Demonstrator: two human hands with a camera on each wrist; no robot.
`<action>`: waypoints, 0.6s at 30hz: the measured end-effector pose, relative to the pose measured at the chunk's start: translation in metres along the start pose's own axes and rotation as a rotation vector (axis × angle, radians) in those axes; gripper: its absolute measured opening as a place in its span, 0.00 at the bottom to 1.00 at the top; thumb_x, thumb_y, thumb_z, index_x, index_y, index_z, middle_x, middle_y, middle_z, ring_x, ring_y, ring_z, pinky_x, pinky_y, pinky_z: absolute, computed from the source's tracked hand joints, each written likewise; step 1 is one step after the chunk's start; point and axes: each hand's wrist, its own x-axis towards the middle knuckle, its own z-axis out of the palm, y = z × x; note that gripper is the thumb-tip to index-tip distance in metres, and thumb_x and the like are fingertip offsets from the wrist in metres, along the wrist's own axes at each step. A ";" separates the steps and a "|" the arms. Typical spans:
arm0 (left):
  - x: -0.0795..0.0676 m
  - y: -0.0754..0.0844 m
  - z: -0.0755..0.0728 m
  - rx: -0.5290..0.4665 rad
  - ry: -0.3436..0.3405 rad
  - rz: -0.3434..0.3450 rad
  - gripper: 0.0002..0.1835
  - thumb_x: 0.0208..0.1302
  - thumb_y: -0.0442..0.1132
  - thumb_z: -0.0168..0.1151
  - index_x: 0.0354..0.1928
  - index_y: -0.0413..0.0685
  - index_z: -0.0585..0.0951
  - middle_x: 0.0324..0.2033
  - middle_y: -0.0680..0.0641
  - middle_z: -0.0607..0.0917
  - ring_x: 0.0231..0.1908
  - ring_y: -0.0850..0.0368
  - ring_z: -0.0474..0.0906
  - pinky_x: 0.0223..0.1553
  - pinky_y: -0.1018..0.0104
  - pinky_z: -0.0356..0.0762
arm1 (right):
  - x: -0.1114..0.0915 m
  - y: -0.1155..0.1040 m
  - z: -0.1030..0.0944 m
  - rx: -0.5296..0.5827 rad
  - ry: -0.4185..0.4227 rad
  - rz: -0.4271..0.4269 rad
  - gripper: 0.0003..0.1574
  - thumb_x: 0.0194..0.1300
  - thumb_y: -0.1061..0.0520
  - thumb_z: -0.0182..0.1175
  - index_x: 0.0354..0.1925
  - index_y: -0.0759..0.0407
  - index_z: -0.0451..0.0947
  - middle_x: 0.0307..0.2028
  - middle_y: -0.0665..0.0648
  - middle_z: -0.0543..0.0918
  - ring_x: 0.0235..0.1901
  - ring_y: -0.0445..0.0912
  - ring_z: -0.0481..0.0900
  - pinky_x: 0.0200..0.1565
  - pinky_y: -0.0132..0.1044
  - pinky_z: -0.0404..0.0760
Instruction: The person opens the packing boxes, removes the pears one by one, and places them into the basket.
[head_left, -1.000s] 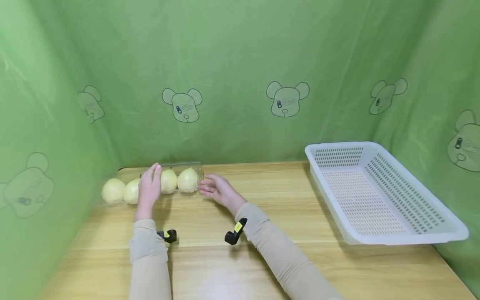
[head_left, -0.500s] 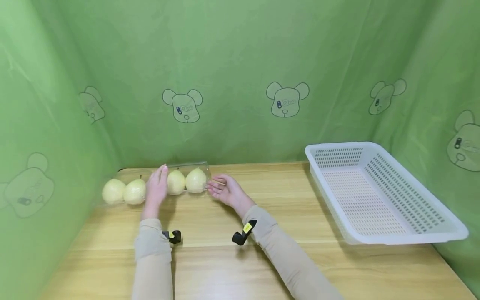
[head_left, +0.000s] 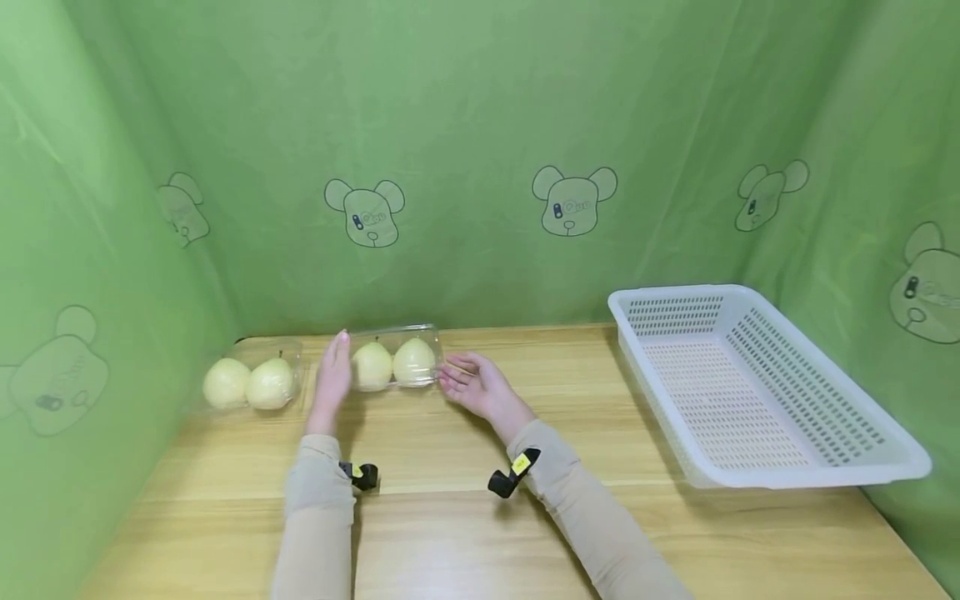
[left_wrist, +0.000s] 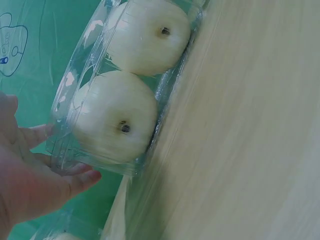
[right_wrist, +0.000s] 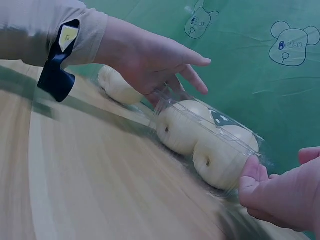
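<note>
A clear plastic box [head_left: 405, 332] with two pale yellow pears [head_left: 372, 367] inside sits toward the back left of the table. My left hand [head_left: 332, 377] presses flat against its left end, fingers extended. In the left wrist view those fingers [left_wrist: 80, 182] reach under and beside the box's near corner. At the opposite end, my right hand [head_left: 480, 390] touches the box with its fingertips, thumb raised apart, as the right wrist view shows. The box lies between the two palms. Left of my left hand stands a second clear box [head_left: 298, 354] with two more pears [head_left: 270, 383].
A white perforated plastic basket [head_left: 795, 478] stands at the right side of the wooden table [head_left: 450, 533]. Green curtains [head_left: 465, 108] with bear-head prints enclose the back and both sides. Each wrist wears a black camera band [head_left: 514, 473].
Both hands have moved right, and the box with two pears has slid right between them. A gap has opened to the second box, which has stayed in place.
</note>
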 end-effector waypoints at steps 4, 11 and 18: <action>-0.002 0.001 0.006 -0.151 0.009 -0.053 0.36 0.76 0.59 0.27 0.77 0.44 0.48 0.77 0.43 0.51 0.77 0.45 0.46 0.78 0.51 0.42 | -0.005 -0.001 -0.007 0.001 0.007 -0.002 0.34 0.73 0.56 0.42 0.72 0.67 0.55 0.71 0.67 0.61 0.63 0.53 0.66 0.70 0.39 0.65; -0.007 0.004 0.017 -0.515 0.028 -0.120 0.32 0.78 0.52 0.29 0.75 0.40 0.52 0.74 0.35 0.56 0.74 0.42 0.55 0.77 0.52 0.51 | -0.016 -0.004 -0.021 -0.025 0.015 -0.005 0.33 0.73 0.57 0.42 0.72 0.66 0.54 0.64 0.63 0.67 0.60 0.51 0.68 0.64 0.37 0.70; -0.011 0.010 0.029 -0.533 0.056 -0.124 0.32 0.78 0.54 0.31 0.72 0.38 0.59 0.72 0.34 0.61 0.72 0.40 0.59 0.75 0.51 0.56 | -0.027 -0.011 -0.028 -0.054 0.015 0.008 0.33 0.72 0.58 0.42 0.72 0.66 0.53 0.59 0.62 0.70 0.56 0.49 0.70 0.60 0.35 0.72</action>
